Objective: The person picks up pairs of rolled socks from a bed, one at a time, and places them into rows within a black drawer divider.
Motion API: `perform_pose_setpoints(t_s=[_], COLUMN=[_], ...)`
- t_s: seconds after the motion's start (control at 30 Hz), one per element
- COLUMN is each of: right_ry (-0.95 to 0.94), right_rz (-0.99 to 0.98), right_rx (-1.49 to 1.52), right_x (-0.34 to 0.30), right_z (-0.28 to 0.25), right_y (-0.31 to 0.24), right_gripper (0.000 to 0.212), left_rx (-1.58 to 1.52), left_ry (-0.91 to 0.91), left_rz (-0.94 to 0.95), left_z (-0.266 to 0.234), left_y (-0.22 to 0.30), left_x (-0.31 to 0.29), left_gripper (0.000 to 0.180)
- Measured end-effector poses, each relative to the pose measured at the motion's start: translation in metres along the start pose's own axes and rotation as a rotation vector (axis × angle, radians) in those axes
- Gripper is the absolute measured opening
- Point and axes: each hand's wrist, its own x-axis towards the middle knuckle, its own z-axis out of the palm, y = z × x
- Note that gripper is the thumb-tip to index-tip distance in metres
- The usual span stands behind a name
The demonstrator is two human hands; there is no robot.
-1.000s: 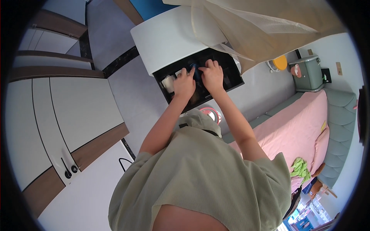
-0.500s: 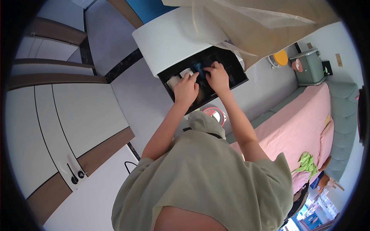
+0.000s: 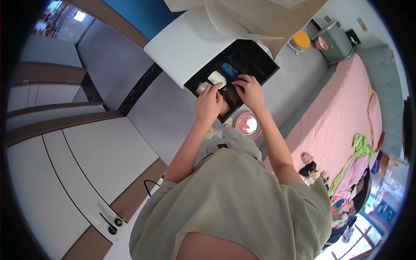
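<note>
An open black drawer (image 3: 273, 70) is divided into compartments. In it lie a folded white cloth item (image 3: 216, 79), a pale rolled one (image 3: 201, 88) and a dark blue cloth item (image 3: 228, 70); their exact kind is too small to tell. My left hand (image 3: 209, 104) is over the left part of the drawer, fingers apart at the edge of the white item. My right hand (image 3: 251, 92) hovers at the right front, its bent fingers apart just below the blue item. Neither hand visibly holds anything. Some contents under my left hand are hidden.
The drawer belongs to a white cabinet (image 3: 186, 43), with a beige curtain (image 3: 255, 19) hanging over it. A pink-rimmed round basin (image 3: 248, 125) stands by my feet. To the right are a bed with a pink sheet (image 3: 333, 112), a yellow-topped stool (image 3: 300, 40) and a grey-green bin (image 3: 336, 41).
My fingers have come away from the blue item, which now lies in its compartment. My hands are a little farther apart, and the head view has shifted and turned.
</note>
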Motion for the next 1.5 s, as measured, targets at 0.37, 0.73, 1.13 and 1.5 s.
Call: perform_pose_setpoints(t_s=[0.37, 0.73, 1.13, 1.5], right_ry=[0.256, 0.360, 0.638, 0.747], right_rz=[0.230, 0.497, 0.775, 1.045], right_rx=[-0.090, -0.089, -0.201, -0.139], right_x=[-0.073, -0.155, -0.262, -0.382], right_z=[0.002, -0.013, -0.057, -0.082], right_y=[-0.044, -0.075, -0.080, -0.059], right_gripper=[0.015, 0.018, 0.020, 0.019], left_rx=[-0.157, -0.276, -0.320, -0.229], left_ry=[-0.188, -0.285, -0.575, -0.840], left_rz=[0.142, 0.304, 0.710, 0.887], left_z=[-0.008, -0.004, 0.024, 0.102], left_y=[-0.014, 0.016, 0.117, 0.185], left_x=[-0.031, -0.063, -0.108, -0.187], left_gripper=[0.034, 0.030, 0.026, 0.026])
